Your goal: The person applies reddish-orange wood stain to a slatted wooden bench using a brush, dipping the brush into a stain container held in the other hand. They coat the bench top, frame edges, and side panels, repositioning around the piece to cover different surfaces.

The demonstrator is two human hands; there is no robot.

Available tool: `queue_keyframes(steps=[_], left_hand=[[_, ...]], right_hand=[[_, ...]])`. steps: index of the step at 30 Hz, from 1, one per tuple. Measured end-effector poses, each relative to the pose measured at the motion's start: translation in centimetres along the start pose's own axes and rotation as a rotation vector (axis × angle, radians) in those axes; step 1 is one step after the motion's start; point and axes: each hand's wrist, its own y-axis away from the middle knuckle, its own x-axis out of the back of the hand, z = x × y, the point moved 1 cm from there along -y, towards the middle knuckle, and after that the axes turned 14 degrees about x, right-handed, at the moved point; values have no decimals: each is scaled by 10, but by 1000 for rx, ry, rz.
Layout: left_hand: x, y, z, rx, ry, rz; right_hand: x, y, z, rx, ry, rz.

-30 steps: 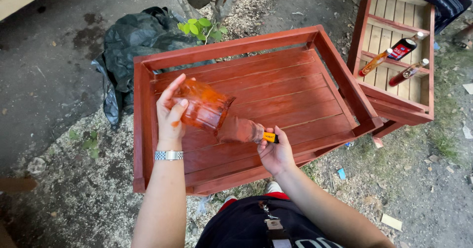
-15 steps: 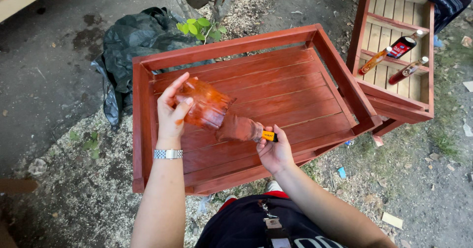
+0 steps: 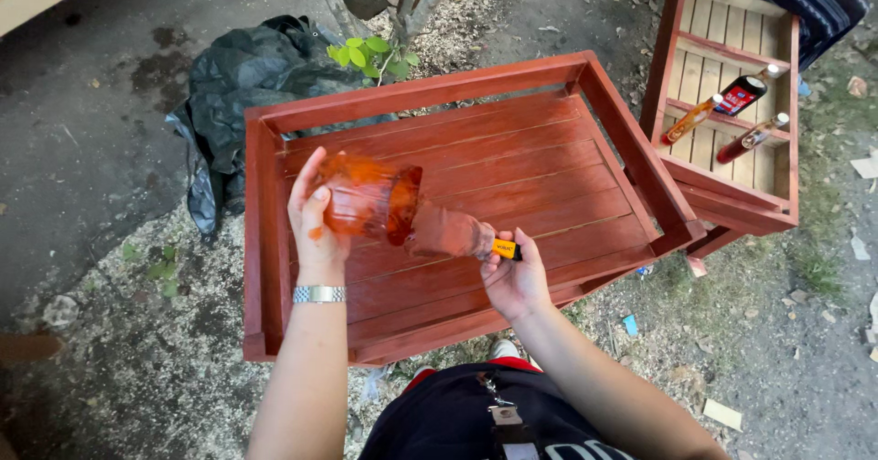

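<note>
Red-brown stained wooden slatted crate, largest thing here, lies flat on the gravel ground at centre frame, open side up, so its slats face the person. Slats look wet and glossy, nothing lying in it. At 2 o'clock a second wooden slatted crate, stained frame with paler slats, leans tilted; in it lie three small bottles, two amber-red and one dark with a red label, resting across the slats, contents too small to tell apart. At 10 o'clock a crumpled dark grey plastic sheet lies on the ground, touching the first crate's far-left corner.

Over the first crate's near-left part, left hand has its grip wrapped around a clear plastic cup smeared with orange-red stain, tipped sideways with the mouth toward 3 o'clock, likely so the brush reaches inside. How full it is, cannot tell. Right hand has its grip pinched shut on the yellow-handled stain-soaked paintbrush, bristle end at the cup's mouth. Silver metal wristwatch on the left wrist.
</note>
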Motion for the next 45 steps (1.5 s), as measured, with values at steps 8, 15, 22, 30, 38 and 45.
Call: queue_keyframes(steps=[8, 15, 22, 30, 38, 45], left_hand=[[5, 0, -9, 31, 7, 135], [5, -2, -33, 67, 278, 282], [19, 0, -42, 3, -21, 197], [6, 0, -17, 31, -200, -6], [-3, -7, -1, 26, -310, -168], [-5, -12, 4, -42, -380, -224]], right_hand=[[14, -4, -1, -35, 15, 75], [30, -11, 3, -119, -16, 194], [26, 1, -2, -36, 68, 64], [9, 13, -8, 67, 189, 58], [9, 12, -3, 104, 185, 12], [3, 11, -1, 142, 195, -45]])
